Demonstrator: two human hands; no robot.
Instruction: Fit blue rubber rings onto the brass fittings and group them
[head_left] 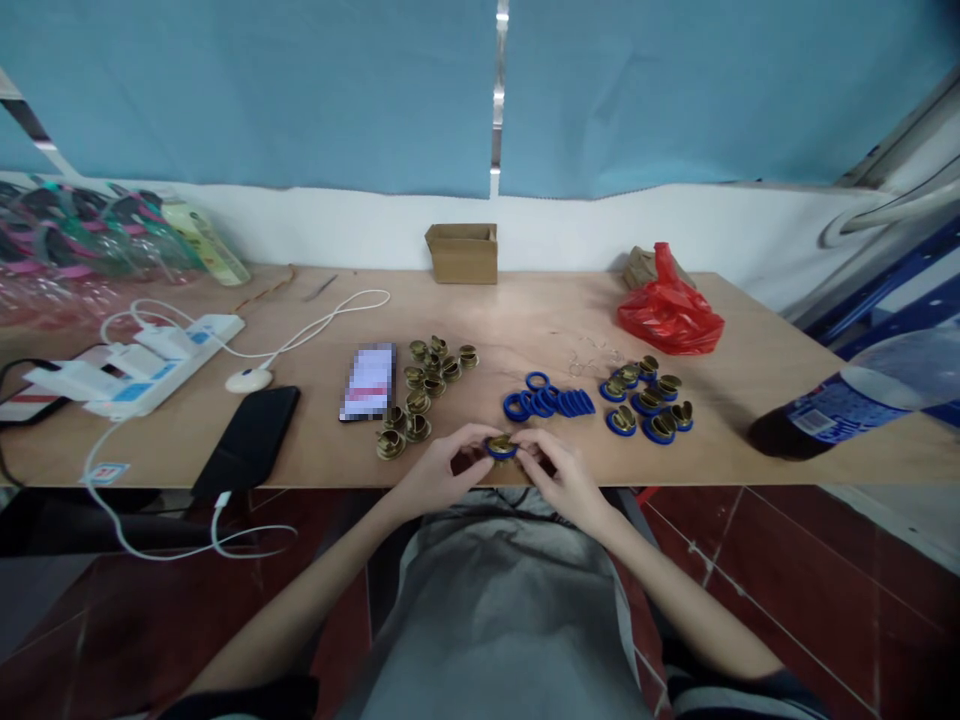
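Your left hand [450, 472] and right hand [562, 480] pinch opposite sides of a round, brass-coloured metal piece [502, 443] set in a blue ring [501, 456], near the light-brown tabletop's [525, 308] front edge.

Soft, muted light; edges stretched, slightly blurred.

Cardboard box [463, 260] over by the white wall [360, 230], red plastic bag [670, 318] off to the right, bottle of dark drink [832, 405] near it, white power strip [219, 327] loaded with plugs [161, 341], black phone [247, 440] on a white cable [217, 525], blue sheeting [300, 95] above, red floor tiles [765, 560]
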